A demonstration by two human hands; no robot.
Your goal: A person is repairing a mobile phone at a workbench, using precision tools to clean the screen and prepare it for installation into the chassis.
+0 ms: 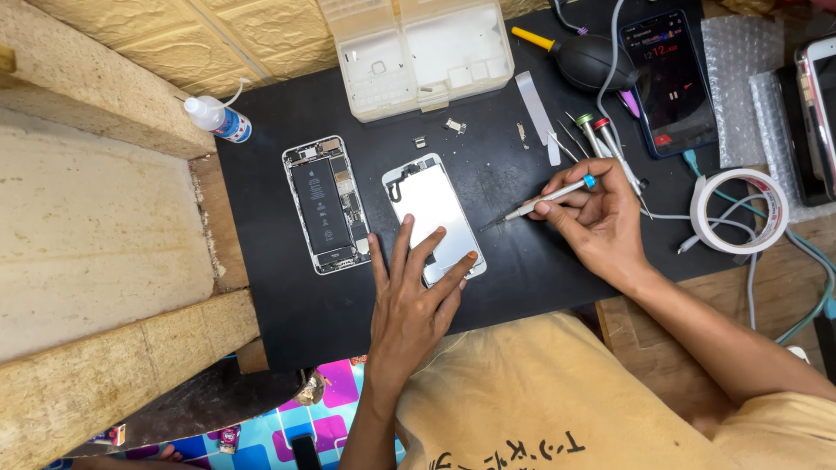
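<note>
On a black work mat (514, 252) lie an opened phone body (325, 204) with its battery showing and, to its right, a detached screen panel (433, 213) with its silver back up. My left hand (412, 300) rests flat with spread fingers on the lower end of the screen panel. My right hand (596, 218) holds a thin screwdriver (544, 198) with a blue ring, tip pointing left toward the panel's right edge, a short way off it.
A clear plastic parts box (418, 54) stands at the back. A small white bottle (218, 117) lies at the mat's left corner. Right of the mat are a black air blower (588, 61), a lit phone (666, 83), spare screwdrivers (601, 139), a tape roll (740, 211) and cables.
</note>
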